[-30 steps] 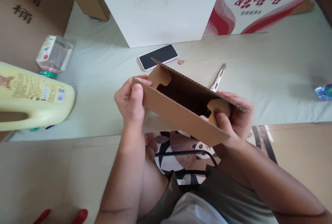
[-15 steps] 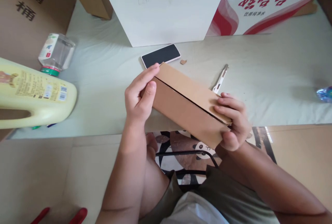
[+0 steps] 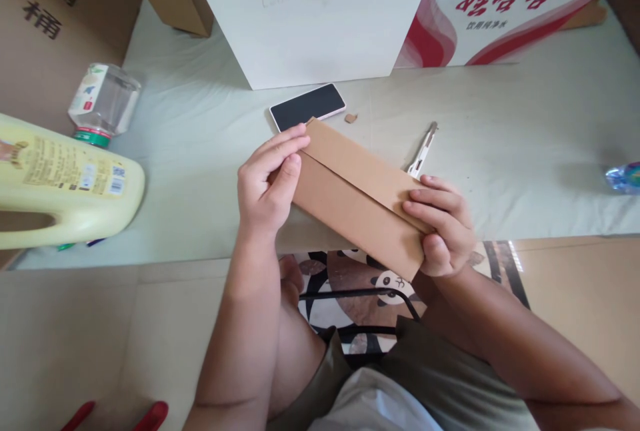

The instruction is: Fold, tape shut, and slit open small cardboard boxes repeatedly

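Between my two hands is a brown cardboard box (image 3: 357, 194), tilted with its right end nearer to me. My left hand (image 3: 270, 174) grips its far left end, thumb on the near face and fingers over the top corner. At the other end my right hand (image 3: 445, 224) is closed on the box, fingers pressing the upper panel and thumb at the near side. A seam runs lengthwise between the two visible panels. Just behind the box lie a phone (image 3: 310, 108) with a dark screen and a white utility knife (image 3: 423, 151).
A large white carton (image 3: 320, 18) and a red-and-white carton (image 3: 480, 18) stand at the back. On the left are a yellow jug (image 3: 75, 184), a clear bottle (image 3: 107, 101) and a brown carton (image 3: 60, 4). A cardboard scrap (image 3: 351, 118) lies beside the phone.
The dark gap along the box's seam has narrowed to a thin line as the upper panel came down. My right hand has shifted slightly left and up.
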The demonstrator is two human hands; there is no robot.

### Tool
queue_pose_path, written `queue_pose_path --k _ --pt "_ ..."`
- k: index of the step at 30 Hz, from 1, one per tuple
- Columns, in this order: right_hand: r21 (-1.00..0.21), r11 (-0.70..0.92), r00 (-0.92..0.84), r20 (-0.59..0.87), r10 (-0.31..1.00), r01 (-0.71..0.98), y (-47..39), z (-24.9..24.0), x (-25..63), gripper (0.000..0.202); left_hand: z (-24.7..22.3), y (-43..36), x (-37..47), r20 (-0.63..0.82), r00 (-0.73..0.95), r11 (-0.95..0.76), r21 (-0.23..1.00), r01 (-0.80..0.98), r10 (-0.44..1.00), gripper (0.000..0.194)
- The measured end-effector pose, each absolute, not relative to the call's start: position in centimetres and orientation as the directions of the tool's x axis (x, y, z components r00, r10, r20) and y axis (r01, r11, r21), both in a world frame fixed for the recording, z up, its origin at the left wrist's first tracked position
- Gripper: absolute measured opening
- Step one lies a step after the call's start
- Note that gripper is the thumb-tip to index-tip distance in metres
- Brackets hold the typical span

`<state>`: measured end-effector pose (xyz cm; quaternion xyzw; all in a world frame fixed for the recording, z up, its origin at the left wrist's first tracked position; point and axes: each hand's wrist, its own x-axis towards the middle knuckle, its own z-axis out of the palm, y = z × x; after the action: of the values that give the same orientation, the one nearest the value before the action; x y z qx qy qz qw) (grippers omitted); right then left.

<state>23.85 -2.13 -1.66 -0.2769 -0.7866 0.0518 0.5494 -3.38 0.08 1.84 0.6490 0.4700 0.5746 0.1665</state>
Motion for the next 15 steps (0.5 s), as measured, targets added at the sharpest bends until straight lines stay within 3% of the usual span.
queue_pose_path --k 15 --pt "-0.398 0.829 -0.222 0.834 0.506 0.393 -2.1 -2.15 23.8 0.047 1.88 0.01 -3.41 0.585 -0.089 -0.505 0.759 0.41 0.806 0.024"
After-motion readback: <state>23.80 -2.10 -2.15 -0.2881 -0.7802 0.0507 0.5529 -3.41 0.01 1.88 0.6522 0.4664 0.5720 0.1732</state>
